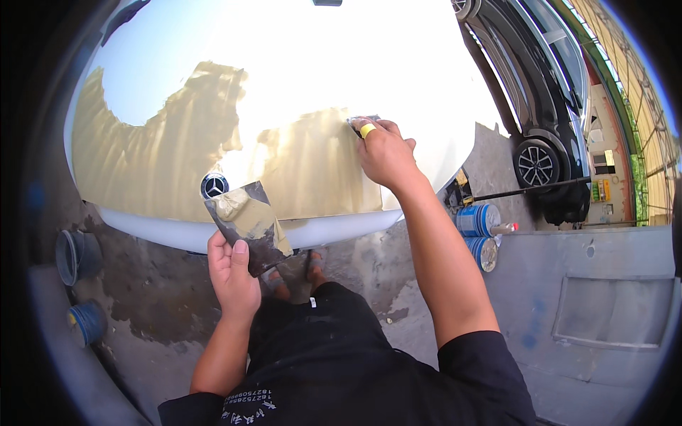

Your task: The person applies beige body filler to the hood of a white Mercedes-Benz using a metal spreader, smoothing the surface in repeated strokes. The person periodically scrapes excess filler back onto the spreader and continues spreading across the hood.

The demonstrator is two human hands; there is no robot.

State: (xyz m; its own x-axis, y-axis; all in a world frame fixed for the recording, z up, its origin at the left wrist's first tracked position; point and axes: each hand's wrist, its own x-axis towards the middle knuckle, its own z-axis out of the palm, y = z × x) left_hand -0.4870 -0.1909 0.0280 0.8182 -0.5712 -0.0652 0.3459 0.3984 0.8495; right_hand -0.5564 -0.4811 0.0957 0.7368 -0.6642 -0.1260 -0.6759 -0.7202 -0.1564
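Note:
A white car hood (419, 78) spreads out in front of me, with broad tan smears of body filler (305, 170) across its near part. My left hand (234, 273) grips a dark flat mixing board (245, 231) by its near edge. A pale lump of filler (231, 204) sits on that board, beside a round car badge (214, 186). My right hand (386, 151) is closed on a thin, dark-edged putty spreader (364, 121), pressed to the hood at the right end of the smear. Most of the spreader is hidden by my fingers. A yellow band (366, 130) shows at those fingers.
A dark car (526, 92) stands at the right. Near it, blue and white buckets (477, 220) rest on the concrete, next to a grey panel (568, 284). A grey bucket (69, 257) and a blue one (87, 324) stand at the left. My feet are below the bumper (312, 233).

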